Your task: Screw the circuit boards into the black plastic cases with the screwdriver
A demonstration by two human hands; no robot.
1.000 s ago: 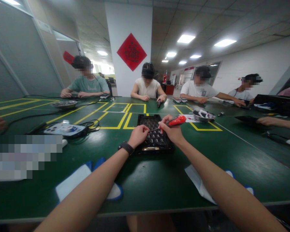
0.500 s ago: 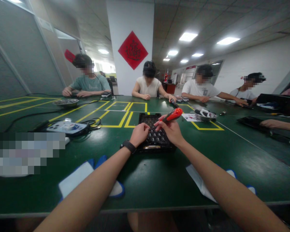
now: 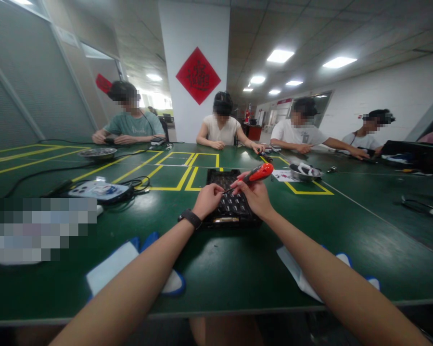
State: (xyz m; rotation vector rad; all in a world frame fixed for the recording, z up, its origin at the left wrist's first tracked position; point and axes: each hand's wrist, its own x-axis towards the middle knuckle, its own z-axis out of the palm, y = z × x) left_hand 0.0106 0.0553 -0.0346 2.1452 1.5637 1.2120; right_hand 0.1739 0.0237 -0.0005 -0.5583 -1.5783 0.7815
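Observation:
My right hand is closed round a screwdriver with a red handle, its thin shaft slanting down to the left. My left hand, a black watch on its wrist, is pinched at the shaft's tip; what sits between the fingers is too small to make out. Both hands hover over a black tray with rows of small slots, lying on the green table.
White-and-blue gloves lie under my left forearm, with another pair under my right. A phone with cables lies to the left, a metal bowl to the right. Several people sit along the far edge.
The screwdriver's handle has tilted up and shifted slightly left since a second ago. A hand at the right edge of the table has withdrawn. My hands stay over the tray.

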